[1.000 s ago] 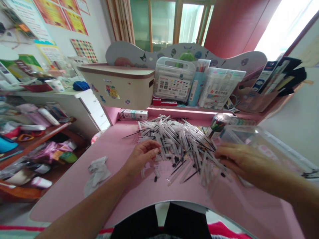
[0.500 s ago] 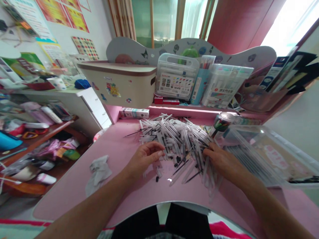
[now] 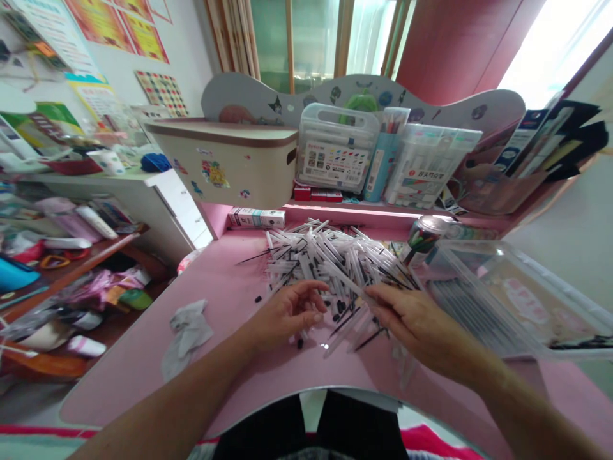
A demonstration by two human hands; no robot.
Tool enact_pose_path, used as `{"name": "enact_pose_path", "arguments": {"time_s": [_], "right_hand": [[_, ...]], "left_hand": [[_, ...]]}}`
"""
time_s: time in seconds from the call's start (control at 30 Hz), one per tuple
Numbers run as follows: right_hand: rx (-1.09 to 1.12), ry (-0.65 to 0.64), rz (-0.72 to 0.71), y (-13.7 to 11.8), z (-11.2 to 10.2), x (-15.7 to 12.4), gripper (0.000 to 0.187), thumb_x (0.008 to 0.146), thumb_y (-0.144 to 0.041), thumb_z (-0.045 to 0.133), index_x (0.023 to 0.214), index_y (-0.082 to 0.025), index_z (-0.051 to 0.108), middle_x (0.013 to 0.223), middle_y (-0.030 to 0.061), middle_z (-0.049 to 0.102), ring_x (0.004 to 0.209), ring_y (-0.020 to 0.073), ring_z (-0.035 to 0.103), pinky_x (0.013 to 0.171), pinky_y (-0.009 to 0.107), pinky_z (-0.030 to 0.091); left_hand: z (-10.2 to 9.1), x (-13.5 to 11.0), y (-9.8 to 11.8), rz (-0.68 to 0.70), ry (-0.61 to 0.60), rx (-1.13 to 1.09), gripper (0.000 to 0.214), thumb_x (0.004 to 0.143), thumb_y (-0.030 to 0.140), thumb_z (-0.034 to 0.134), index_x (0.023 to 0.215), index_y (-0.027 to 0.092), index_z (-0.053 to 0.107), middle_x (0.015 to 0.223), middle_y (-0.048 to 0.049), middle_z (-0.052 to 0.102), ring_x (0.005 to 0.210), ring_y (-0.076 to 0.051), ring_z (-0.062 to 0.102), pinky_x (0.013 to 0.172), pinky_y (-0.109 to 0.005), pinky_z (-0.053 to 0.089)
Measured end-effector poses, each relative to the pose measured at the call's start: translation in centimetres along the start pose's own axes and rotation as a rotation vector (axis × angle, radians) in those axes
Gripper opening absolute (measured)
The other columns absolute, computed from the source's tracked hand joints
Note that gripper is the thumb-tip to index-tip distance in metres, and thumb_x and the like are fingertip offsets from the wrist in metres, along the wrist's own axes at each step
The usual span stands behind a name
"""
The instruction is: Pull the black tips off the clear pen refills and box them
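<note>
A big heap of clear pen barrels, black refills and small black caps [image 3: 330,265] lies on the pink desk [image 3: 230,370]. My right hand [image 3: 412,322] pinches one clear pen barrel [image 3: 347,286] that slants up to the left over the heap's near edge. My left hand [image 3: 290,313] hovers just left of it, palm partly up, fingers curled with the thumb against them; whether a small part sits in them is hidden. Loose black caps [image 3: 299,344] lie beneath the hands.
A clear plastic box [image 3: 507,300] holding rows of pens stands at the right, a printed can [image 3: 421,235] behind it. A crumpled grey cloth [image 3: 186,332] lies at the left. Marker cases [image 3: 335,150] and a cream storage box [image 3: 230,160] line the back shelf.
My right hand came back from the clear box to the heap and lifted out one barrel. My left hand slid nearer to me and turned its palm up.
</note>
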State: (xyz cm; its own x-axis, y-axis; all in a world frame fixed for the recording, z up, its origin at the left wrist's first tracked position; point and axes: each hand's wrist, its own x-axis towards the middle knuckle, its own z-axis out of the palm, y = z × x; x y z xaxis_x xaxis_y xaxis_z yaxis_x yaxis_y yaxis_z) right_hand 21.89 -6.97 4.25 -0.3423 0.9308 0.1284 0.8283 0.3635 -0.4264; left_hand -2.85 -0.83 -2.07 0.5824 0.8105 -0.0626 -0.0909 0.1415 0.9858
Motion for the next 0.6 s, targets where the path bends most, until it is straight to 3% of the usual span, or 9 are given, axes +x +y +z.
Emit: {"name": "enact_pose_path", "arguments": {"time_s": [0.1, 0.27, 0.37, 0.47, 0.6], "right_hand": [[0.065, -0.070, -0.037, -1.9, 2.3, 1.0, 0.025, 0.097, -0.022, 0.047, 0.112, -0.021, 0.067, 0.101, 0.0064, 0.074, 0.090, 0.0217, 0.069, 0.078, 0.031, 0.048], [0.153, -0.026, -0.135, -1.2, 4.6, 2.4, 0.030, 0.090, -0.017, 0.057, 0.120, -0.019, 0.063, 0.108, 0.0071, 0.071, 0.096, 0.0192, 0.066, 0.083, 0.029, 0.047], [-0.098, 0.031, 0.042, 0.1, 4.9, 2.8, 0.019, 0.092, -0.018, 0.054, 0.107, -0.017, 0.065, 0.103, 0.0091, 0.069, 0.097, 0.0228, 0.064, 0.083, 0.032, 0.047], [-0.352, 0.017, 0.227, 0.6, 5.3, 2.9, 0.015, 0.095, -0.023, 0.051, 0.103, -0.018, 0.063, 0.095, 0.0110, 0.070, 0.092, 0.0263, 0.066, 0.076, 0.033, 0.046], [-0.436, 0.015, 0.257, 0.2, 6.3, 3.2, 0.015, 0.095, -0.029, 0.052, 0.103, -0.019, 0.059, 0.088, 0.0110, 0.070, 0.087, 0.0267, 0.067, 0.069, 0.032, 0.044]], "left_hand": [[0.0, -0.2, 0.0, -0.012, -0.064, -0.082, 0.051, 0.071, 0.028, 0.084, 0.119, 0.020, 0.066, 0.084, -0.0024, 0.070, 0.054, -0.007, 0.055, 0.045, -0.015, 0.043], [-0.3, -0.1, 0.2, -0.007, 0.074, -0.289, 0.032, 0.074, 0.041, 0.082, 0.085, 0.013, 0.072, 0.070, -0.0044, 0.070, 0.050, -0.007, 0.055, 0.045, -0.016, 0.044], [-0.7, 0.2, 0.3, 0.005, 0.174, -0.382, 0.034, 0.072, 0.043, 0.083, 0.083, 0.014, 0.071, 0.069, -0.0053, 0.071, 0.054, -0.010, 0.059, 0.048, -0.018, 0.048], [-0.7, 0.4, 0.4, -0.012, 0.201, -0.438, 0.036, 0.073, 0.046, 0.082, 0.084, 0.014, 0.070, 0.068, -0.0052, 0.071, 0.051, -0.010, 0.057, 0.046, -0.019, 0.048], [-0.5, 0.3, 0.3, -0.020, 0.190, -0.441, 0.035, 0.077, 0.047, 0.078, 0.086, 0.014, 0.069, 0.069, -0.0063, 0.071, 0.053, -0.010, 0.057, 0.047, -0.018, 0.048]]}}
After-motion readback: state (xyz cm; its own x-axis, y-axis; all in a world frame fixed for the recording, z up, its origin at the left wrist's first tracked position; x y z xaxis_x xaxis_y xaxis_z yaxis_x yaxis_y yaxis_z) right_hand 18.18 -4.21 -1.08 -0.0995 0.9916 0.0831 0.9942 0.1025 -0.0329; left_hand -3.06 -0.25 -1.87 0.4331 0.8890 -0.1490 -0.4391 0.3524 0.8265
